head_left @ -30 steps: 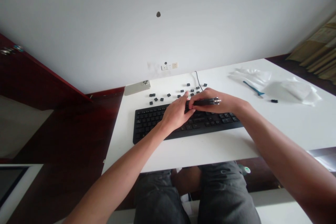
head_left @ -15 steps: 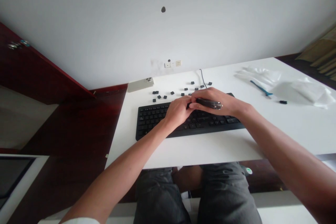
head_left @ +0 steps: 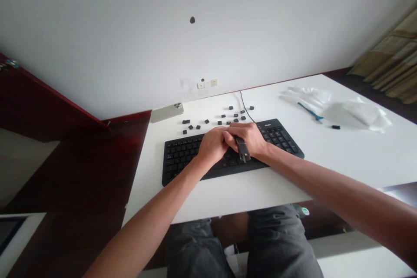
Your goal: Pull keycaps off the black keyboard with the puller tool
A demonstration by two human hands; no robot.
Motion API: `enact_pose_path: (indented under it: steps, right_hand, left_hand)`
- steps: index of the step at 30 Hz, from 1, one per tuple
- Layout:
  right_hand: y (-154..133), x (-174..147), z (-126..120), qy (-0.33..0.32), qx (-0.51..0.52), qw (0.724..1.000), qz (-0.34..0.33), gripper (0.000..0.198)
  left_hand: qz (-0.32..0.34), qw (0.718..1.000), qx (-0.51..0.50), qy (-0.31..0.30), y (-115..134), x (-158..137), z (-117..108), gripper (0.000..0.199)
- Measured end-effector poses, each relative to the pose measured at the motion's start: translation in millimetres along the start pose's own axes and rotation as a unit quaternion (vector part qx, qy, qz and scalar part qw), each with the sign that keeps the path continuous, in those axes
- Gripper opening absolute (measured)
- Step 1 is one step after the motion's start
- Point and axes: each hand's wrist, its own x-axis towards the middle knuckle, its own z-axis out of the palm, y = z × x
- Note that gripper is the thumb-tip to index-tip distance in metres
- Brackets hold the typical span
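Observation:
A black keyboard (head_left: 280, 138) lies across the white table in front of me. My right hand (head_left: 251, 137) is over the middle of it, closed around a dark, narrow tool handle (head_left: 242, 149). Its near end looks layered and partly metallic and points down towards me; the working end is hidden by my fingers. Close against the right hand, my left hand (head_left: 213, 143) rests over the keyboard with its fingers curled in. What those fingers grip, if anything, is out of sight. Several loose black keycaps (head_left: 206, 121) are scattered behind the keyboard.
At the back left lies a phone (head_left: 167, 112). A cable (head_left: 246, 110) runs from the keyboard towards the wall. On the right are a blue tool (head_left: 310, 111), a small black piece (head_left: 335, 127) and crumpled clear plastic (head_left: 358, 113).
The handle in my right hand has swung from pointing right to pointing down towards me. My right wrist has turned and lowered, uncovering the keyboard's right part. The camera view has shifted slightly.

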Motion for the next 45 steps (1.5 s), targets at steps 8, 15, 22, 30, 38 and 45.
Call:
enact_pose_path:
  steps: [8,15,22,30,38,45]
  right_hand:
    - [4.0,-4.2,3.0,0.036,-0.007,0.999,0.005,0.047]
    - [-0.8,-5.6,-0.2,0.053,0.001,0.999,0.009,0.050]
    - [-6.8,2.3,-12.1,0.129,0.023,0.990,0.046,0.049]
    - [56.1,25.5,-95.0,0.277,-0.125,0.909,0.286,0.017]
    - [131.6,4.1,-108.3,0.027,-0.235,0.871,0.431,0.045]
    - [142.4,-0.1,-106.5,-0.006,-0.205,0.883,0.421,0.036]
  left_hand:
    - [0.023,1.000,-0.011,0.007,1.1,-2.8,-1.6,0.022]
    - [0.018,0.999,-0.027,0.013,4.5,-4.2,-3.1,0.019]
    - [0.055,0.998,-0.022,0.030,3.9,-4.5,-1.3,0.017]
    - [0.002,0.986,-0.162,0.047,-3.7,-1.3,-22.7,0.017]
    - [-0.066,0.907,-0.410,-0.072,-19.8,5.0,-40.5,0.048]
    - [-0.074,0.866,-0.484,-0.104,-29.8,4.8,-44.5,0.041]
